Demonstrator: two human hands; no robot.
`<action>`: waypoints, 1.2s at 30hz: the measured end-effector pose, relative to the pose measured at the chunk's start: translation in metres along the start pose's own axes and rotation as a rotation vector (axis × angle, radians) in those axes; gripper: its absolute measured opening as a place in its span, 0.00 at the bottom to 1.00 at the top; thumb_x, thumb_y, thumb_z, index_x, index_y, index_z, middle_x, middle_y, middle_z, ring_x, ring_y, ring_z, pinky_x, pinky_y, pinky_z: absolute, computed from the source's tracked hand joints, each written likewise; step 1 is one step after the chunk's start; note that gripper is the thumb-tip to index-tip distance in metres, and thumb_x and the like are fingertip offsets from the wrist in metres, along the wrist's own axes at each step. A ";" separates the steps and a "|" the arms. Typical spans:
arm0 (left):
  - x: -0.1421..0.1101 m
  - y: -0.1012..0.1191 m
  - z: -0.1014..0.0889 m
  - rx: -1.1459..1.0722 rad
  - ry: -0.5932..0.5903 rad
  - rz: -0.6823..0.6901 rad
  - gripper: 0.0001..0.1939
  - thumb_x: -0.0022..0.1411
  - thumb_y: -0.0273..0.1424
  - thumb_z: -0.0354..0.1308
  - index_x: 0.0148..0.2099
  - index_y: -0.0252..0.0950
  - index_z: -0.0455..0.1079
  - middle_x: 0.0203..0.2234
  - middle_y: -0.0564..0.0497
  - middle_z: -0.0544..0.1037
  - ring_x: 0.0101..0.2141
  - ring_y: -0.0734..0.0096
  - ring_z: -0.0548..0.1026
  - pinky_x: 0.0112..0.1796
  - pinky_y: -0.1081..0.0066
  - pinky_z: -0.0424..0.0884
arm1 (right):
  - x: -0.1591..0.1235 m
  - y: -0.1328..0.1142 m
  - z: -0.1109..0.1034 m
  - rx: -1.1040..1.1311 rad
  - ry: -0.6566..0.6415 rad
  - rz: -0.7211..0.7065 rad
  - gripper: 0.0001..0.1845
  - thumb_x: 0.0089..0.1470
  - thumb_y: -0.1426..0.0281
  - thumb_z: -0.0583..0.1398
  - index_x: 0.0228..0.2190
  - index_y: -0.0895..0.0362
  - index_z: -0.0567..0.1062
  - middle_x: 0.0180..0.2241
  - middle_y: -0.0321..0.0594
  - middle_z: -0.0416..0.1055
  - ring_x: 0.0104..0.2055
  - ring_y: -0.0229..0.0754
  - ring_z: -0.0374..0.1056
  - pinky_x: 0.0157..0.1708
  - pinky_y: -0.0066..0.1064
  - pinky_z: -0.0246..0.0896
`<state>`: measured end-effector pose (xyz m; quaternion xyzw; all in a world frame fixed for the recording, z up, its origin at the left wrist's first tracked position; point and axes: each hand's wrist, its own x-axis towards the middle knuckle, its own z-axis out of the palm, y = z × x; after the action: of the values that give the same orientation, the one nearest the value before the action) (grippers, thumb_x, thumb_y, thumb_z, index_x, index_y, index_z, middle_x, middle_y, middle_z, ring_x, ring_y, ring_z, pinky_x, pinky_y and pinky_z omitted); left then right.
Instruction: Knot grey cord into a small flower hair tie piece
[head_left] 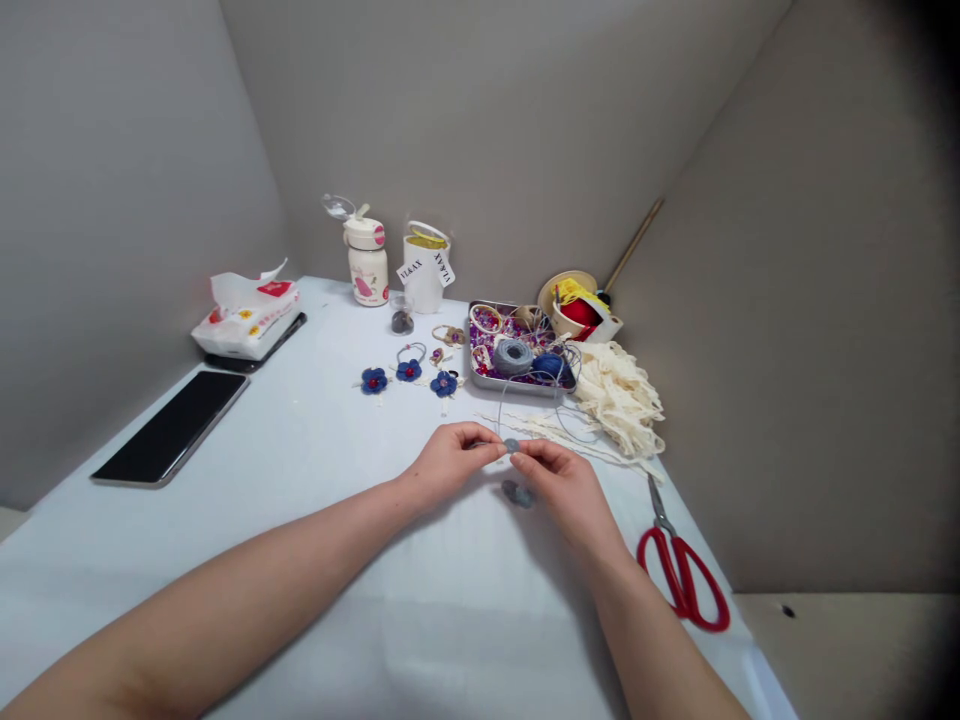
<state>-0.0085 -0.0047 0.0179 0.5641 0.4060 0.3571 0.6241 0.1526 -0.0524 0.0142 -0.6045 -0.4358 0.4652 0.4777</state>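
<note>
Between my two hands is a small round grey petal-like piece [511, 446], pinched from both sides above the table. My left hand [461, 450] holds its left edge with thumb and forefinger; my right hand [559, 480] grips the right edge the same way. Grey cord [500, 405] runs up from it toward a grey cord spool [514, 356] in the metal tray [517, 388]. Just below the fingers a darker grey piece [517, 493] lies on the table, partly beside my right hand.
Blue flowers with red centres [374, 380] lie beyond my left hand. Red-handled scissors [682, 580] rest at the right edge, near cream lace [619, 395]. At left are a phone [172, 430] and a tissue pack [247, 315]. A bottle [367, 265] and white canister [426, 270] stand behind.
</note>
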 end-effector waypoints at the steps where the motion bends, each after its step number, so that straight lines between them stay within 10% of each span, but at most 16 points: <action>1: 0.001 -0.001 0.000 -0.016 0.010 -0.002 0.09 0.51 0.35 0.63 0.30 0.33 0.74 0.27 0.51 0.75 0.29 0.73 0.68 0.36 0.71 0.63 | 0.000 0.000 0.000 0.015 0.005 0.007 0.17 0.41 0.60 0.67 0.31 0.58 0.77 0.28 0.38 0.73 0.28 0.37 0.63 0.29 0.29 0.57; 36: 0.006 -0.008 -0.010 0.458 -0.097 0.160 0.09 0.54 0.32 0.56 0.33 0.35 0.77 0.26 0.51 0.75 0.28 0.71 0.68 0.31 0.72 0.62 | -0.002 -0.006 -0.013 -0.661 -0.052 -0.352 0.09 0.55 0.66 0.57 0.26 0.54 0.73 0.28 0.38 0.71 0.30 0.41 0.65 0.33 0.32 0.55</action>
<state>-0.0150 0.0038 0.0089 0.7377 0.3997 0.2766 0.4685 0.1641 -0.0553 0.0214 -0.6300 -0.6715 0.2255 0.3183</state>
